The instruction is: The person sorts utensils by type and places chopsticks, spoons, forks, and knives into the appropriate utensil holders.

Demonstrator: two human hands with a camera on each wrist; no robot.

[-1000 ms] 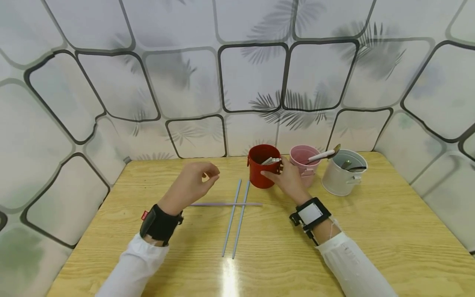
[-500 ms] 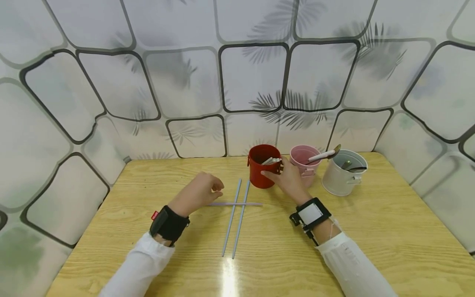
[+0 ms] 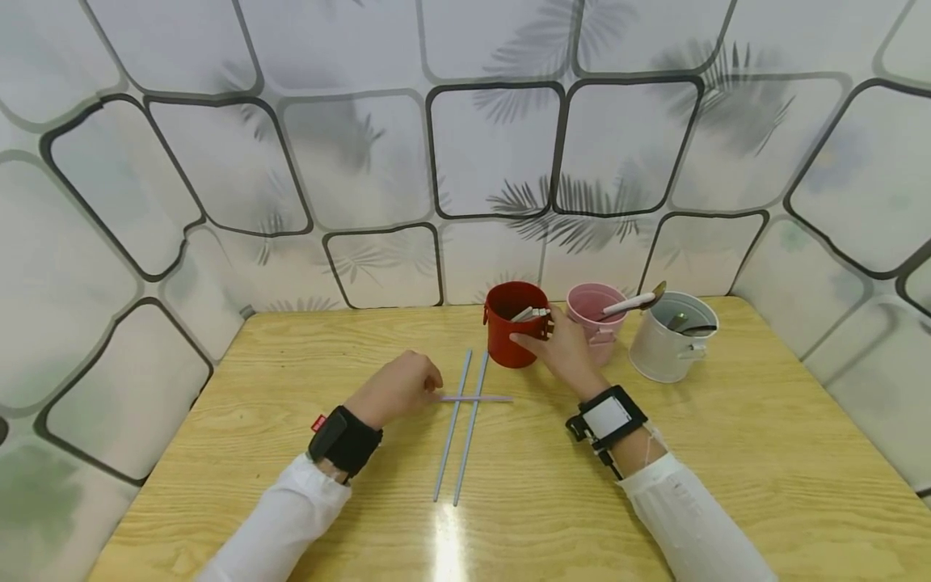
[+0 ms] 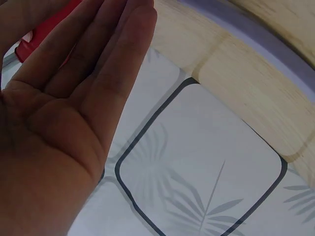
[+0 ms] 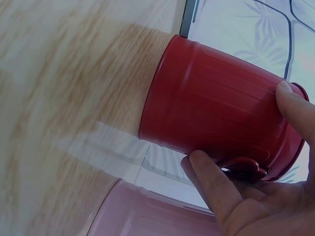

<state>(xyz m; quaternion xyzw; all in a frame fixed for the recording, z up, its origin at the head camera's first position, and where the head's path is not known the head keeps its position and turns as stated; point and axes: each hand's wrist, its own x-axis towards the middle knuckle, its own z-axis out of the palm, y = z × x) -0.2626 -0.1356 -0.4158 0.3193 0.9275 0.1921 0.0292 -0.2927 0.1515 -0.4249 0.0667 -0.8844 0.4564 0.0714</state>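
Observation:
My left hand [image 3: 400,388] hovers low over the left part of a purple chopstick [image 3: 487,398], hiding that end. In the left wrist view its fingers are nearly straight, beside the purple chopstick [image 4: 256,37], and the thumb stands apart; the fingertips are cut off at the frame's top. Two blue-grey chopsticks [image 3: 452,440] lie side by side under the purple one, which crosses them. My right hand [image 3: 567,352] grips a red bucket [image 5: 221,103] by its right side, thumb near the rim, fingers beside its handle. Pale utensils [image 3: 529,314] lean inside the red bucket.
A pink bucket [image 3: 600,347] stands just right of the red one, with a white-handled utensil [image 3: 629,305] sticking out. Beside it is a white bucket [image 3: 662,356] holding spoons [image 3: 678,321]. A patterned wall [image 3: 494,153] borders the wooden table's [image 3: 764,453] back.
My left hand has moved right and down along the purple chopstick, its fingers now lower. The right hand and red bucket stay in place.

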